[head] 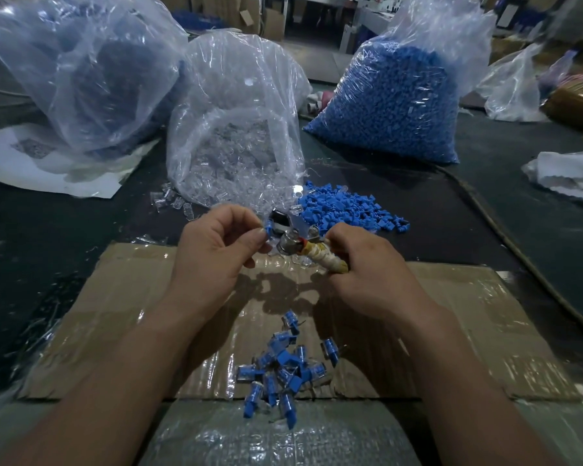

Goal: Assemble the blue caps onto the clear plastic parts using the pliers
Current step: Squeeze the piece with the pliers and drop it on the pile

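Observation:
My left hand [216,243] pinches a small blue cap with a clear part [269,227] between thumb and fingertips. My right hand [367,264] grips the tape-wrapped handle of the pliers [317,253], whose metal head [288,242] sits just right of the pinched piece. A loose pile of blue caps [347,206] lies behind the hands. Clear plastic parts spill from an open bag [236,153]. Several assembled blue-and-clear pieces [283,368] lie in a heap on the cardboard [115,297] below my hands.
A large bag of blue caps [394,95] stands at the back right. Another big plastic bag [91,72] sits back left on white sheeting [21,163]. A cord [505,230] runs down the right side. White material [569,173] lies far right.

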Available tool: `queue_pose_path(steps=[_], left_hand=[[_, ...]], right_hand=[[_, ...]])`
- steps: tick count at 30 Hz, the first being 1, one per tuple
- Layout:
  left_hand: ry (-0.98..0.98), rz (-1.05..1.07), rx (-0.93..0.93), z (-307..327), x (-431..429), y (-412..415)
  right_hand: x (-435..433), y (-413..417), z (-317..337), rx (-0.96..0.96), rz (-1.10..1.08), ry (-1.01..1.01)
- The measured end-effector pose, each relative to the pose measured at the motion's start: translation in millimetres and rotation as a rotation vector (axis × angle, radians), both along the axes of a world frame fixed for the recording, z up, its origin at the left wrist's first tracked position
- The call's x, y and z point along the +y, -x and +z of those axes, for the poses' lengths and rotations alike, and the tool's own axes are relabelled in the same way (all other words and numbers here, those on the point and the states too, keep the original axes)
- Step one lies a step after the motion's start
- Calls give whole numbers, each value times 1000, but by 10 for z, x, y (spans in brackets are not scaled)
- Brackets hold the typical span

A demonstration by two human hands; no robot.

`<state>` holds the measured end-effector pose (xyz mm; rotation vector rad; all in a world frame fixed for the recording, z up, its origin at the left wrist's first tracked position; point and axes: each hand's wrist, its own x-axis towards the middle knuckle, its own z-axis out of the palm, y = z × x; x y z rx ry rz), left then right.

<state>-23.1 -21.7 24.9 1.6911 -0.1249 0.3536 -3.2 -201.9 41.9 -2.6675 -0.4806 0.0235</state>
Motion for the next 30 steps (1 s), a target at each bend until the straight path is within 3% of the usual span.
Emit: queue_pose_path(steps=[17,23,27,30], left_hand=[[-15,65,-12,29,-33,37],[116,118,48,58,30,19],[203,-160,228,95,88,60],[125,-455,381,100,119,76]], right_hand=[[46,17,-8,-35,-29,-55],[-59,21,52,66,-41,5],[-83,38,81,161,-33,86],[-63,40,88,222,-22,121]])
